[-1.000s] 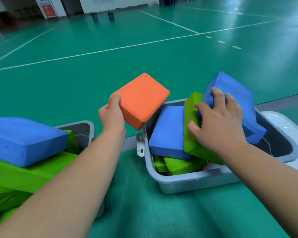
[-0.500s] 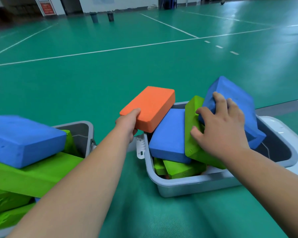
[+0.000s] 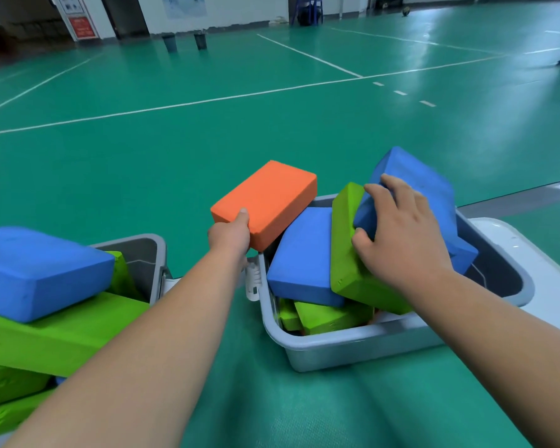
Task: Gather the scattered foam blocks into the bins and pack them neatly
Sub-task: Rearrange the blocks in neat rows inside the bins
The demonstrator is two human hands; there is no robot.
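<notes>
Head view: left hand [image 3: 230, 236] fingers pinch the orange block [image 3: 269, 198] by its corner, over the left rim of the grey bin [image 3: 337, 349]. Right hand [image 3: 401, 244] fingers curl round the tilted blue block [image 3: 427, 185]. The bin is heaped, so we judge the orange block may slide off outside it.

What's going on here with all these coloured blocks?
A person is packing foam blocks into two grey bins on a green sports floor. The left hand holds an orange block over the left edge of the right bin. The right hand grips a tilted blue block at the top of that bin, beside a green block standing on edge. That bin is untidily full, and the left bin is heaped above its rim.
</notes>
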